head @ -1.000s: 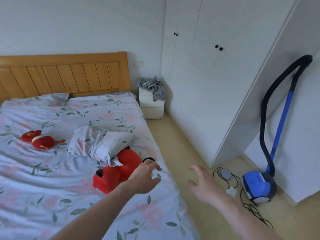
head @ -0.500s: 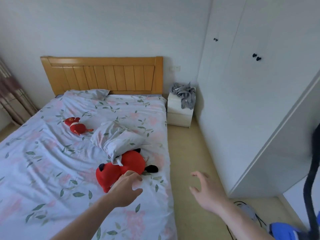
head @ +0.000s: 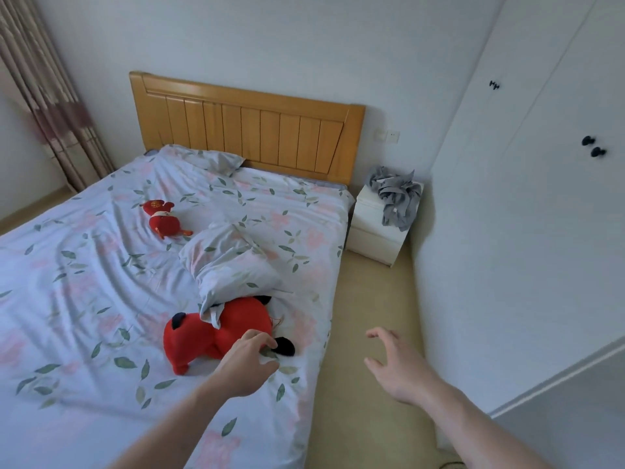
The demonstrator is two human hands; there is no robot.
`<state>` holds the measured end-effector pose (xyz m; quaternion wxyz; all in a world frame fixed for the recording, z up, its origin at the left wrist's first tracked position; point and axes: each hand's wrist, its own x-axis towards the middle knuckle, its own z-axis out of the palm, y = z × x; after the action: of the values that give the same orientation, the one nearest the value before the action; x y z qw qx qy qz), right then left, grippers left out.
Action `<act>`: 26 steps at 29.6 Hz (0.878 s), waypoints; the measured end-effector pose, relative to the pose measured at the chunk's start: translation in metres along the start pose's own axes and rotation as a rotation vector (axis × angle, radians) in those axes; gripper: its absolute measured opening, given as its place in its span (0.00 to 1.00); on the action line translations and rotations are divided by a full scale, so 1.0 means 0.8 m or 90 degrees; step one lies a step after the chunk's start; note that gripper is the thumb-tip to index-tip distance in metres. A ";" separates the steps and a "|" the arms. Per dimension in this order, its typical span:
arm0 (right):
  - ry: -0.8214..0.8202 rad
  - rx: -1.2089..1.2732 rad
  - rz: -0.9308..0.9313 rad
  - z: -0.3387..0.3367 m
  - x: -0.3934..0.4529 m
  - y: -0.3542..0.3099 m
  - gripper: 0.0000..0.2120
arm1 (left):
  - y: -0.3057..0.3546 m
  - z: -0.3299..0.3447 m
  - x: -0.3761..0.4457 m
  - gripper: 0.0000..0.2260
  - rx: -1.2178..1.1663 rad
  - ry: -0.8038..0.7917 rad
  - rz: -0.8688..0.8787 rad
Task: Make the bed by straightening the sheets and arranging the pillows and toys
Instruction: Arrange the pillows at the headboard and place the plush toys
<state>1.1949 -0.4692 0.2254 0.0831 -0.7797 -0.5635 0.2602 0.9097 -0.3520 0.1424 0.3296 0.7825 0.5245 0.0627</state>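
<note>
A floral sheet (head: 84,299) covers the bed, wrinkled in the middle. A big red plush toy (head: 209,336) with black ears lies near the bed's right edge, partly under a crumpled floral pillow (head: 226,262). A small red plush toy (head: 162,220) lies further up the bed. Another pillow (head: 206,160) sits flat against the wooden headboard (head: 250,126). My left hand (head: 248,362) reaches over the big toy's lower edge, fingers loosely curled, holding nothing. My right hand (head: 395,365) hovers over the floor beside the bed with fingers spread.
A white nightstand (head: 375,231) with a grey garment (head: 395,194) on it stands right of the headboard. White wardrobe doors (head: 541,198) line the right wall. A curtain (head: 50,96) hangs at the far left. A strip of floor (head: 368,299) runs between bed and wardrobe.
The view has swung left, so the vacuum cleaner has left the frame and the curtain has come in. My left hand stays at the big red toy; my right hand stays spread beside the bed.
</note>
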 end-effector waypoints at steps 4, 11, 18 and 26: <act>-0.023 -0.006 -0.031 -0.031 0.059 0.014 0.20 | 0.037 0.004 0.042 0.16 -0.031 -0.001 -0.015; -0.067 0.004 -0.090 -0.074 0.194 0.041 0.21 | 0.066 0.004 0.152 0.16 -0.060 0.003 -0.093; -0.128 0.018 -0.138 -0.126 0.338 0.080 0.20 | 0.079 0.007 0.258 0.11 -0.135 0.021 -0.300; -0.205 0.004 -0.197 -0.144 0.497 0.048 0.20 | 0.056 -0.021 0.366 0.12 -0.242 0.045 -0.456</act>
<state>1.3763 -0.0970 0.1831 0.0335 -0.6317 -0.6818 0.3675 1.0666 -0.1026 0.1087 0.4513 0.4729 0.7538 0.0664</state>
